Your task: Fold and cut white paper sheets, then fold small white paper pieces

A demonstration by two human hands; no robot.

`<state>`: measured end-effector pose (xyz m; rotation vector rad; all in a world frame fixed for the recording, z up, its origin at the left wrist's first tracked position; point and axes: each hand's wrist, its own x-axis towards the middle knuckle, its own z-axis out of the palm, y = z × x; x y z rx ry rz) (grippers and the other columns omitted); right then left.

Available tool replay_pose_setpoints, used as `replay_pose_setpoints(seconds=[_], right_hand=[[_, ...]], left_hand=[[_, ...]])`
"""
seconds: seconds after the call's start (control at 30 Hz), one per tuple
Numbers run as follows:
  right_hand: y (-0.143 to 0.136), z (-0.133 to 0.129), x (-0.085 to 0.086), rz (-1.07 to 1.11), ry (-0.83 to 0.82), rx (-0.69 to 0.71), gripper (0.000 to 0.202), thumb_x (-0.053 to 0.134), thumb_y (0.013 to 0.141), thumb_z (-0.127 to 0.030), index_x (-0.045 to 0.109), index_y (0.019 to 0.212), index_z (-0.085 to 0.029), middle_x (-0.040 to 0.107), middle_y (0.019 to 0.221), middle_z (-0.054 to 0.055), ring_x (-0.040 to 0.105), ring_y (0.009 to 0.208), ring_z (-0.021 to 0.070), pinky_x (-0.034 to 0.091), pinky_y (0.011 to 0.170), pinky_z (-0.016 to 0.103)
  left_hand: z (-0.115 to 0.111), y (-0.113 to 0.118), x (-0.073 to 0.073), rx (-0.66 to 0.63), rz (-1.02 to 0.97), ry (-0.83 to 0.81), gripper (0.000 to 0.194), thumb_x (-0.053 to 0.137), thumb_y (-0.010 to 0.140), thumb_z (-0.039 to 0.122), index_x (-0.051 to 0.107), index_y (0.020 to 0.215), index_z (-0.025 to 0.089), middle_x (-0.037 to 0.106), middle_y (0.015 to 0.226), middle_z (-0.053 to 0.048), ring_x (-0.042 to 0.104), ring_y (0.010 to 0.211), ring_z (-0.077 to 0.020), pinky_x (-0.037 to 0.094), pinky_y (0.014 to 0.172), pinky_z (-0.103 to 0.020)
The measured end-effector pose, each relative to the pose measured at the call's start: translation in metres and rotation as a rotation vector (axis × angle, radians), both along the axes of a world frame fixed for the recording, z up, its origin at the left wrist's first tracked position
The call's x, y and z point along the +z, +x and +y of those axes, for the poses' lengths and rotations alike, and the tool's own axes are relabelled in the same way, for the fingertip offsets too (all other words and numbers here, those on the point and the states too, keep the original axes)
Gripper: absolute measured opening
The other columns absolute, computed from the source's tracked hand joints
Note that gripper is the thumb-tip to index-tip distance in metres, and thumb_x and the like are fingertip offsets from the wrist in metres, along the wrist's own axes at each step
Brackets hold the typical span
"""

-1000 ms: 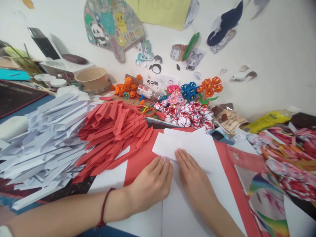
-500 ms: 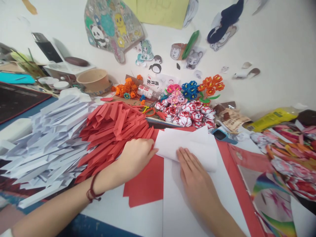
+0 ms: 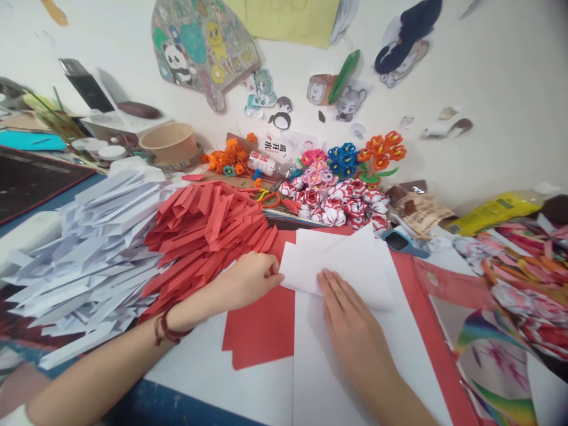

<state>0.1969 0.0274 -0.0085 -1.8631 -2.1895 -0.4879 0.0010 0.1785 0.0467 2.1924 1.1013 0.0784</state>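
Observation:
White folded paper point(image 3: 337, 254) lies over larger white sheets point(image 3: 319, 355) and red paper point(image 3: 261, 325). My right hand point(image 3: 350, 313) rests flat on the lower edge of the folded paper, its fingers stretched and side by side. At the paper's left corner is my left hand point(image 3: 255, 278), fingers curled, thumb and forefinger pinched together; whatever they hold, if anything, is too small to make out. A dark red cord bracelet point(image 3: 167, 328) circles the left wrist.
Piles of folded white strips point(image 3: 102, 248) and folded red strips point(image 3: 204, 231) lie to the left. Red-and-white paper flowers point(image 3: 337, 204), scissors point(image 3: 270, 198) and a blue-cased watch point(image 3: 399, 241) sit behind. A clear pouch point(image 3: 483, 355) is at the right.
My left hand has shifted slightly, its thumb and forefinger now closer together at the paper's corner. My right hand stays on the paper.

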Motion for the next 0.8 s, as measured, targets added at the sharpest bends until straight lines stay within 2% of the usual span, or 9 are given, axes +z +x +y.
replay_pose_setpoints(seconds=[0.23,0.43,0.63,0.8], right_hand=[[0.0003,-0.0031,0.0003,-0.03,-0.017,0.017,0.078,0.034,0.089,0.003,-0.003,0.156,-0.011,0.05,0.145,0.017,0.049,0.133,0.029,0.048,0.106,0.047],[0.0003,-0.0034,0.0017,0.0,-0.019,0.026,0.077,0.035,0.089,0.002,-0.002,0.156,-0.011,0.05,0.145,0.018,0.049,0.133,0.0294,0.048,0.107,0.048],[-0.0004,-0.0038,0.0022,-0.011,-0.031,0.034,0.078,0.036,0.088,0.003,0.0,0.156,-0.01,0.051,0.144,0.019,0.05,0.132,0.0309,0.05,0.104,0.048],[-0.0009,-0.0029,0.0013,-0.006,-0.018,0.024,0.077,0.035,0.089,0.003,0.001,0.156,-0.01,0.052,0.143,0.019,0.052,0.13,0.0314,0.051,0.103,0.048]], left_hand=[[0.0018,-0.004,0.0034,-0.11,0.083,0.017,0.01,0.06,0.079,0.029,0.062,0.077,0.02,0.069,0.075,0.0,0.061,0.069,-0.015,0.035,0.058,-0.024],[0.0008,-0.0035,0.0005,-0.097,0.074,0.064,0.008,0.059,0.077,0.026,0.063,0.082,0.021,0.07,0.075,0.0,0.062,0.069,-0.0158,0.035,0.057,-0.024],[0.0014,-0.0029,0.0035,-0.112,0.065,0.031,0.005,0.059,0.077,0.025,0.059,0.074,0.02,0.069,0.073,0.0,0.061,0.067,-0.0152,0.034,0.057,-0.023],[0.0015,-0.001,0.009,-0.081,0.031,-0.05,0.014,0.057,0.082,0.03,0.057,0.073,0.019,0.065,0.067,0.001,0.055,0.061,-0.0127,0.033,0.056,-0.023]])
